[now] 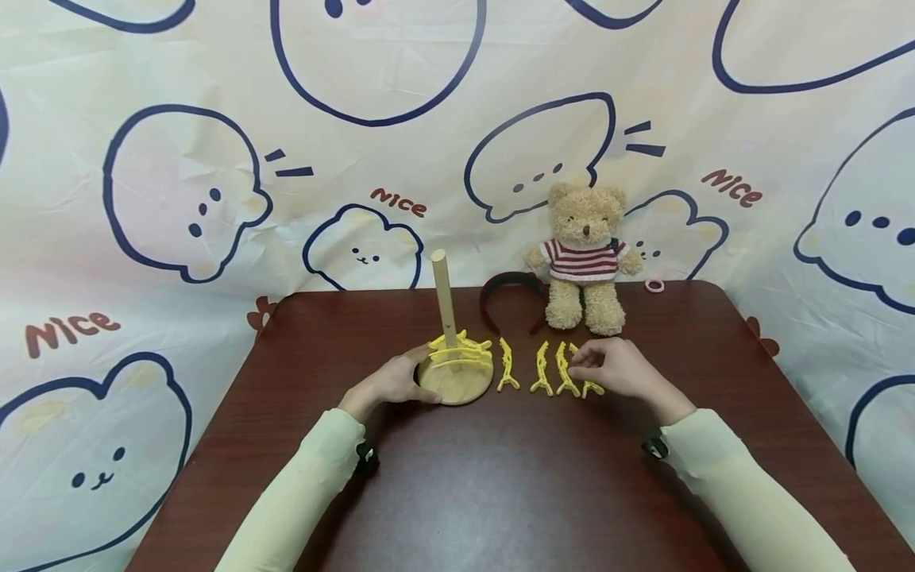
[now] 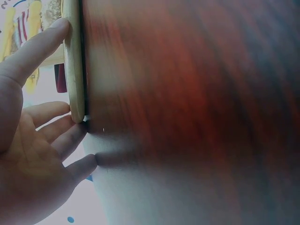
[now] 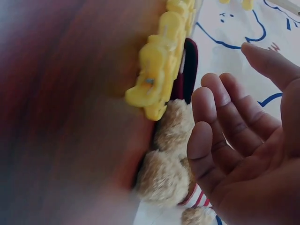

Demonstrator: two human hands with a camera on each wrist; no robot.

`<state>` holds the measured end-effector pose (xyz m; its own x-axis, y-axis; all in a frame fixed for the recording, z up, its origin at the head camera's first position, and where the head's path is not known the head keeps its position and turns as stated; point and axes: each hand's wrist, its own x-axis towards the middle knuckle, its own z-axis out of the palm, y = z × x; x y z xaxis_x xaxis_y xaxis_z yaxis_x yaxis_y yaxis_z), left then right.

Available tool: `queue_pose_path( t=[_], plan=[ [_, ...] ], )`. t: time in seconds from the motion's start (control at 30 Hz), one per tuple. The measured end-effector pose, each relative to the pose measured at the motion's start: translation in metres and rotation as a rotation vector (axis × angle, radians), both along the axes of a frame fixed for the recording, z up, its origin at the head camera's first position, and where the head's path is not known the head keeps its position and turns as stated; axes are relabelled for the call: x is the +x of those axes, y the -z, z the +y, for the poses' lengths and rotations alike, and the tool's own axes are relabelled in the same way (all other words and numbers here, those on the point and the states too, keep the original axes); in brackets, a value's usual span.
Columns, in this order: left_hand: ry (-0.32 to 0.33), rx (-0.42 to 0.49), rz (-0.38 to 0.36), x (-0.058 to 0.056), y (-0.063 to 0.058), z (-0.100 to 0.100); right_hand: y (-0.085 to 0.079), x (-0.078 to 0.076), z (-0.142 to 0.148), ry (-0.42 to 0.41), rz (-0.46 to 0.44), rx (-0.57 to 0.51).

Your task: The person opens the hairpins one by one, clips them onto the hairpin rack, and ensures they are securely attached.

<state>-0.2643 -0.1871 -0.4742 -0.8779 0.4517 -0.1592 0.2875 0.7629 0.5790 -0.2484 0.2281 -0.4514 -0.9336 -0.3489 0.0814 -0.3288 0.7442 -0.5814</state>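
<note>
Now, left hand (image 1: 396, 380) clamps wooden stand (image 1: 461, 388); right hand (image 1: 613, 367), thumb apart, may scatter yellow pieces (image 3: 154, 65) (perhaps clips) by brushing.

The stand (image 1: 457, 385) is pale wood, its round base (image 1: 463, 391) smooth with a faint satin sheen, its post (image 1: 443, 298) smooth too. The clips (image 1: 542, 370), some on the base and others at three o'clock from it, are smooth, slightly glossy plastic. The tabletop (image 1: 493, 492) is dark wood-grain, polished enough to show a broad gleam at six o'clock from the stand. At two o'clock, the bear (image 1: 586, 218) is rough, fluffy plush in a matt cloth shirt (image 1: 586, 260). The headband (image 1: 511, 278) at one o'clock looks matt. At twelve, the backdrop (image 1: 436, 163) is creased, faintly shiny cloth. The sleeves (image 1: 307, 485), at eight and four, are matt cloth.
</note>
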Motion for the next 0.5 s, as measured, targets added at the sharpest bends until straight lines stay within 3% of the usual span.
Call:
queue_pose_path(
  t=[0.5],
  plan=[
    [-0.003, -0.009, 0.009, -0.001, 0.001, 0.002, 0.021, 0.010, 0.024, 0.071, -0.041, 0.119]
  ],
)
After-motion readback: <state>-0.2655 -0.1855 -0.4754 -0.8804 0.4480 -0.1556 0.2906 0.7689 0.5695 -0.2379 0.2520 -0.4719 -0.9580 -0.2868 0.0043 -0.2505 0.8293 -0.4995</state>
